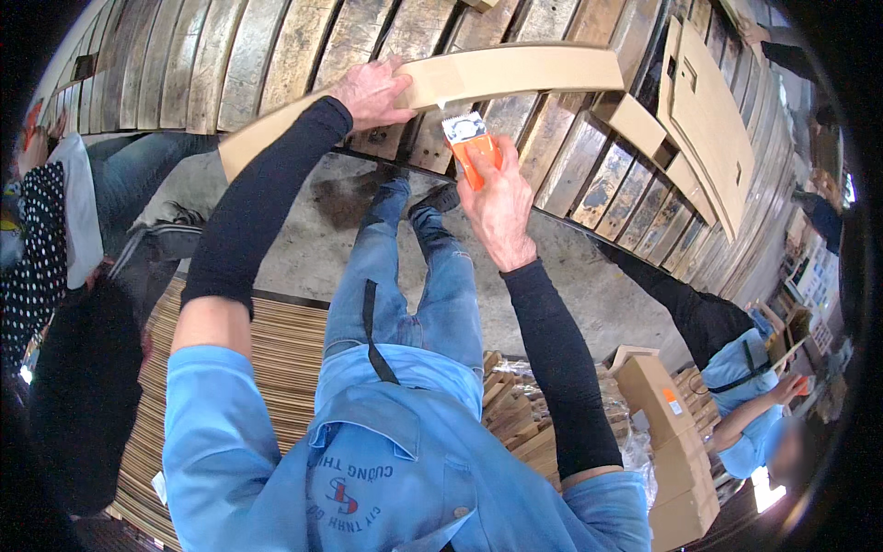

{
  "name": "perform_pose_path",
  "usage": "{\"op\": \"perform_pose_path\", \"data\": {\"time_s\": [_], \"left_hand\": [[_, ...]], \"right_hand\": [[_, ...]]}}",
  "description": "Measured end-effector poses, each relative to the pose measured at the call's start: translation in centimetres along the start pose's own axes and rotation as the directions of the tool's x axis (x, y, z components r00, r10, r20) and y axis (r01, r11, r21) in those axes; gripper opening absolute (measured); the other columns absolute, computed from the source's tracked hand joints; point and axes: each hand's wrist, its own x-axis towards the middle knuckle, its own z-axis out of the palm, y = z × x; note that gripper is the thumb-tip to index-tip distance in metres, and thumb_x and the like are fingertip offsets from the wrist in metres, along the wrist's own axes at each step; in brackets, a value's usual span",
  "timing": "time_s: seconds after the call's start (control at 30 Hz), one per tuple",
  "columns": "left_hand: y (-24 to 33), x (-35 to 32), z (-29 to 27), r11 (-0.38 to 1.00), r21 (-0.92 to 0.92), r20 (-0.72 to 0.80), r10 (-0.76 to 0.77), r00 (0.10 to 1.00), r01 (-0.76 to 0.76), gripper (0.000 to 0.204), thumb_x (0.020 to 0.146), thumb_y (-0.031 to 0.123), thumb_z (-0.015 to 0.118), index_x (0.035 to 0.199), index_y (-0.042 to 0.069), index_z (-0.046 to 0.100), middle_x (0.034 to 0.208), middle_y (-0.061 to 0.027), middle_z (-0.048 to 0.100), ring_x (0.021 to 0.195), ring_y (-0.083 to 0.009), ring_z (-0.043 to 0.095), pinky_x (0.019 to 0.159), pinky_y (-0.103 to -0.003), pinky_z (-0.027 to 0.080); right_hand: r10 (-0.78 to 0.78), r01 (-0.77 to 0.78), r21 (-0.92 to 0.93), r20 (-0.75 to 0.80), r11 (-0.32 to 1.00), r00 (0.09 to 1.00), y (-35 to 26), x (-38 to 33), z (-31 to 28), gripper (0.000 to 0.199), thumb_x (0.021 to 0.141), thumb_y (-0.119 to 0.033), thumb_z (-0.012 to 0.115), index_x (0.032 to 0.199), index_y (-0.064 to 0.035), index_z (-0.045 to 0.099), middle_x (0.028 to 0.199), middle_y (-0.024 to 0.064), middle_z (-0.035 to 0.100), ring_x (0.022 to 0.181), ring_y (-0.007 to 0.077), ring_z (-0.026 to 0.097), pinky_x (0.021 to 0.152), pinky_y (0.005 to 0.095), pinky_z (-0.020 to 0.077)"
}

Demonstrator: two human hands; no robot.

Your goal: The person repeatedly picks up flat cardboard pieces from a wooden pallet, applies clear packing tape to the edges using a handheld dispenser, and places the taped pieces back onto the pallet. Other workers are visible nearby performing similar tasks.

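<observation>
A long, narrow folded strip of brown cardboard (515, 72) lies across the wooden slats in front of me. My left hand (372, 95) grips it left of its middle, fingers wrapped over the far edge and thumb on the near side. In my right hand (501, 198) is an orange tape dispenser (472, 156) with a toothed metal end. That toothed end points away from me, just short of the strip's near edge. My right palm hides part of the dispenser.
Flat cut cardboard pieces (708, 120) rest on the slatted wooden table (276, 55) at the right. Stacked cardboard sheets (230, 368) stand at my lower left, a tall carton (667, 432) at lower right. Other people are at both sides; a co-worker's hand (754, 33) reaches in at the far right.
</observation>
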Motion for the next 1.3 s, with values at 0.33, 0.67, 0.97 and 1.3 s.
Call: {"op": "perform_pose_path", "data": {"time_s": [0.33,0.67,0.97,1.3], "left_hand": [[-4.5,1.1,1.7,0.949,-0.282,-0.159,-0.189,0.969,0.138,0.050,0.094,0.045,0.062,0.117,0.001,0.066,0.157,-0.0221,0.041,0.130,-0.0366,0.055,0.108,-0.041,0.044],[3.2,2.0,3.9,0.955,0.143,-0.398,-0.187,0.898,0.262,0.052,0.076,0.040,0.081,0.115,0.012,0.062,0.149,-0.0102,0.043,0.132,-0.0318,0.045,0.103,-0.053,0.036],[4.8,2.6,2.8,0.969,0.164,-0.395,-0.106,0.912,0.184,0.073,0.078,0.063,0.070,0.124,0.008,0.062,0.158,-0.0167,0.031,0.139,-0.0379,0.036,0.106,-0.063,0.030],[4.9,6.8,3.2,0.901,0.230,-0.408,-0.254,0.877,0.368,0.054,0.077,0.045,0.080,0.123,0.022,0.062,0.144,-0.0141,0.045,0.130,-0.0346,0.045,0.100,-0.057,0.035]], "right_hand": [[-0.093,0.090,-0.028,-0.136,0.996,0.986,-0.3,7.2,2.8,0.040,0.073,-0.014,0.078,0.112,-0.0135,0.073,0.128,0.0161,0.057,0.090,0.0349,0.070,0.077,0.0446,0.0597],[-0.046,0.048,0.020,-0.078,0.999,0.996,0.7,4.8,2.7,0.045,0.075,-0.015,0.076,0.119,-0.0150,0.072,0.130,0.0181,0.054,0.087,0.0349,0.071,0.075,0.0436,0.0598],[0.064,-0.060,-0.058,0.070,0.996,0.996,2.2,2.3,4.7,0.037,0.076,-0.014,0.073,0.113,-0.0122,0.072,0.124,0.0196,0.054,0.083,0.0375,0.071,0.074,0.0469,0.0594],[-0.081,0.100,-0.305,0.074,0.947,0.994,3.3,7.4,4.3,0.018,0.080,-0.018,0.067,0.088,-0.0059,0.078,0.095,0.0240,0.068,0.071,0.0289,0.072,0.059,0.0398,0.0575]]}}
